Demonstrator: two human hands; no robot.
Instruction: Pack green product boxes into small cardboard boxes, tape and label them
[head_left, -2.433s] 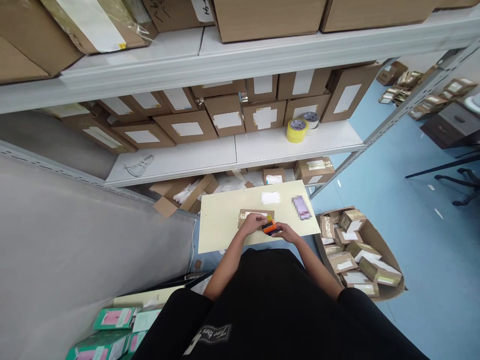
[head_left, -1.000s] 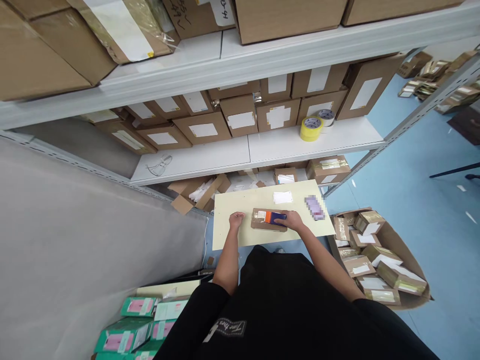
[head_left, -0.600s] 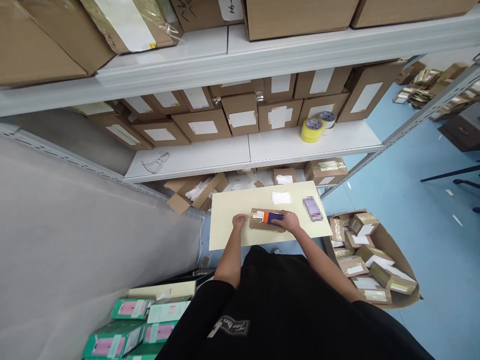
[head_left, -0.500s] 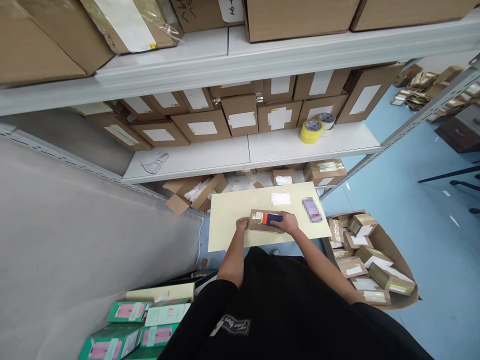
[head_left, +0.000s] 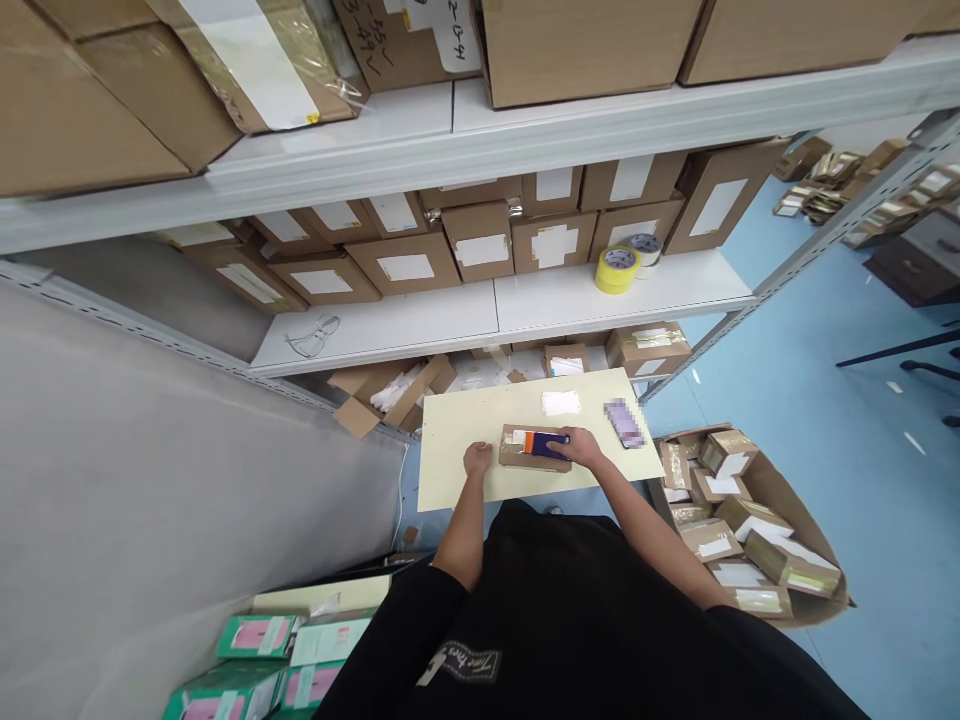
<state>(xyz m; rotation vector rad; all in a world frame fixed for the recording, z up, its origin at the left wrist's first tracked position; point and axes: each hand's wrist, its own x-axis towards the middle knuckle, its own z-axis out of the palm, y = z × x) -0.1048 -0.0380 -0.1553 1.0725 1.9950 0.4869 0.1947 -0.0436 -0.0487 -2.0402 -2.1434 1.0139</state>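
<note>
A small cardboard box [head_left: 510, 458] with shiny tape on its left end lies on the cream tabletop [head_left: 450, 487]. On top of it rests a flat dark-blue and orange object [head_left: 541, 444], whose exact kind I cannot make out. My right hand [head_left: 579, 446] grips that object by its right end. Left of the box, and apart from it, is my left hand [head_left: 478, 458], with its fingers curled in; whatever they may hold is too small to see. White paper slips [head_left: 561, 402] and a blurred purple item [head_left: 624, 423] lie beyond the box.
Shelves in front carry cardboard boxes [head_left: 405, 265], tape rolls [head_left: 617, 270] and glasses [head_left: 313, 337]. A large carton [head_left: 806, 545] of taped parcels stands right of the table. An opened box [head_left: 390, 392] sits at its far left; green boxes [head_left: 259, 636] are behind me at left.
My left hand has come off the box's left end and moved slightly left. My right hand keeps its grip on the dark-blue and orange object. The camera view has shifted a little.
</note>
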